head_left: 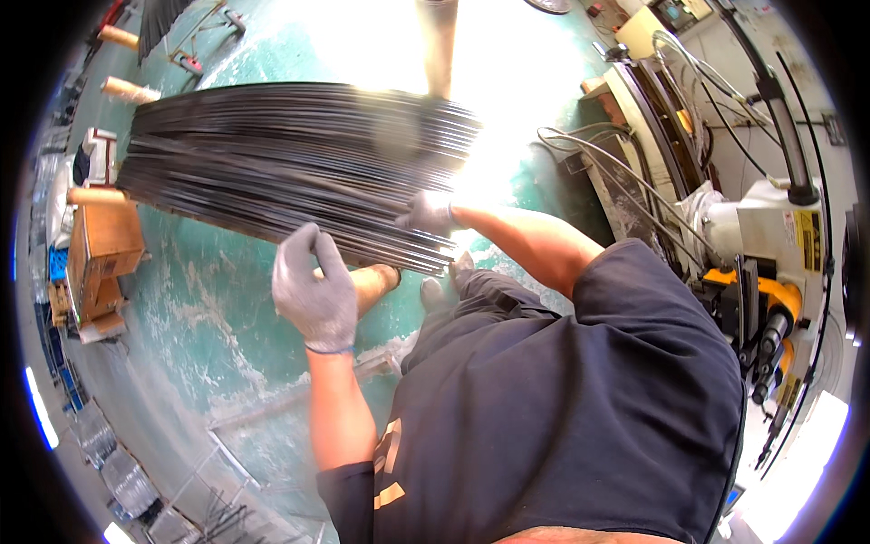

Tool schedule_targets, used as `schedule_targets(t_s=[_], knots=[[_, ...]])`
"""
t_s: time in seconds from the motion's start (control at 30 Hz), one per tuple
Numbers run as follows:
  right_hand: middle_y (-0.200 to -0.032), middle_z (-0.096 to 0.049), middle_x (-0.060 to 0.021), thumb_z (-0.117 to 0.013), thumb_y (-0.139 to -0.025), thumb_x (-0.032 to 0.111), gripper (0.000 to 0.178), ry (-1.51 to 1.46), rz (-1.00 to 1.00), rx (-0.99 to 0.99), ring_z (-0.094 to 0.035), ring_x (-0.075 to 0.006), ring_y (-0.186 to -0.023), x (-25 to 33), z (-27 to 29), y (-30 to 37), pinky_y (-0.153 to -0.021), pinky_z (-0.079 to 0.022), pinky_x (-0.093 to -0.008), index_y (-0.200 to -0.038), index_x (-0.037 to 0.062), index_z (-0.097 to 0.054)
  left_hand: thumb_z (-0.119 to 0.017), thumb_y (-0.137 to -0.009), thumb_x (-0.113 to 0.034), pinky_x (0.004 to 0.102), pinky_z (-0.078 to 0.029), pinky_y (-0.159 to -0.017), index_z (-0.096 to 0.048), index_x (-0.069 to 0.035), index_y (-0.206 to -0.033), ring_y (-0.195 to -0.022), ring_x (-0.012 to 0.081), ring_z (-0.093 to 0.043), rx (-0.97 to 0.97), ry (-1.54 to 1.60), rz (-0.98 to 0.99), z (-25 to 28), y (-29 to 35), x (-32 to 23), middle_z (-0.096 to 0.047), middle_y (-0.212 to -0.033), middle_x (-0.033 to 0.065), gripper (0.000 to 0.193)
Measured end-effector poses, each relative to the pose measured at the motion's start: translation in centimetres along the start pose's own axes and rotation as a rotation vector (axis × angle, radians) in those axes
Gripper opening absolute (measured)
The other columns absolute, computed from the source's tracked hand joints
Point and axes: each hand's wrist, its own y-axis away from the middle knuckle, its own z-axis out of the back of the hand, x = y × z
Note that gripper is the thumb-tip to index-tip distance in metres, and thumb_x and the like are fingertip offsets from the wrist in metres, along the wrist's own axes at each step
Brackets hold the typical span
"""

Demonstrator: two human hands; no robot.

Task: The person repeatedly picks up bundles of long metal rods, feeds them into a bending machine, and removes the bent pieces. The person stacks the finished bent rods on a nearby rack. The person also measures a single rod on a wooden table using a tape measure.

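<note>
A wide layer of long, thin, dark rods (pixel 272 150) lies side by side on supports with tan, rounded ends. My right hand (pixel 428 213), in a grey glove, is closed on some of the rods near their right ends; it looks slightly blurred. My left hand (pixel 315 295), also gloved in grey, is raised at the near edge of the layer. Its thumb and forefinger bend together in a pinch, and whatever may be between the tips cannot be made out. Beneath it a tan round support (pixel 373 286) shows, partly covered by the hand.
A machine with an orange-yellow part (pixel 770 304) stands at right, with loose grey cables (pixel 625 172) beside it. Cardboard boxes (pixel 104 249) are stacked at left. A tan post (pixel 439 54) rises behind the rods. A metal frame (pixel 236 453) lies at lower left on the worn green floor (pixel 199 299).
</note>
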Motion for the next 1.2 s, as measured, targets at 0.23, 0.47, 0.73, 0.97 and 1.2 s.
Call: schedule_targets(t_s=[0.23, 0.47, 0.73, 0.97, 1.2], knots=[[-0.103, -0.074, -0.0261, -0.069, -0.097, 0.050, 0.053, 0.213, -0.075, -0.111, -0.072, -0.0406, -0.101, -9.9, -5.7, 15.2, -0.089, -0.055, -0.0475, -0.113, -0.0006, -0.073, -0.072, -0.095, -0.002, 0.0382, -0.058, -0.074, -0.069, -0.002, -0.108, -0.081, 0.0235, -0.069, 0.250, 0.553, -0.031, -0.7, 8.9, -4.9, -0.072, -0.094, 0.0096, 0.012], [-0.093, -0.075, -0.0177, -0.073, -0.093, 0.042, 0.031, 0.362, -0.594, -0.373, -0.072, -0.0406, -0.094, -16.1, -10.0, 38.3, -0.081, -0.055, -0.0520, -0.097, 0.0107, -0.070, -0.069, -0.103, -0.028, 0.0393, -0.060, -0.087, -0.064, -0.005, -0.111, -0.092, 0.0261, -0.070, 0.674, 1.189, 1.221, -13.4, 17.2, 4.6, -0.071, -0.103, 0.0102, 0.024], [-0.072, -0.066, -0.0128, -0.076, -0.076, 0.023, 0.018, 0.522, -0.508, -0.978, -0.067, -0.0361, -0.072, -22.6, -20.1, 45.3, -0.068, -0.053, -0.0499, -0.076, 0.0121, -0.061, -0.061, -0.104, -0.021, 0.0427, -0.057, -0.087, -0.066, -0.003, -0.099, -0.088, 0.0273, -0.067, 0.444, 1.556, 1.612, -14.6, 14.6, 5.5, -0.069, -0.090, 0.0128, 0.020], [-0.091, -0.067, -0.0158, -0.069, -0.088, 0.013, 0.007, 0.353, -0.820, -1.097, -0.064, -0.0380, -0.098, -39.1, -24.6, 55.0, -0.088, -0.050, -0.0495, -0.086, 0.0091, -0.064, -0.061, -0.102, -0.004, 0.0433, -0.053, -0.093, -0.065, -0.002, -0.097, -0.090, 0.0260, -0.059, 0.922, 1.311, 0.881, -13.3, 14.5, -2.9, -0.062, -0.094, 0.0084, 0.007], [-0.114, -0.069, -0.0210, -0.055, -0.093, 0.011, 0.031, -0.613, -1.500, -1.635, -0.065, -0.0391, -0.112, -52.6, -31.1, 62.2, -0.099, -0.052, -0.0459, -0.118, 0.0012, -0.071, -0.058, -0.105, -0.002, 0.0350, -0.050, -0.083, -0.060, -0.002, -0.112, -0.082, 0.0165, -0.053, 0.883, 1.936, 0.895, -12.2, 6.7, -23.9, -0.058, -0.091, 0.0055, 0.007]])
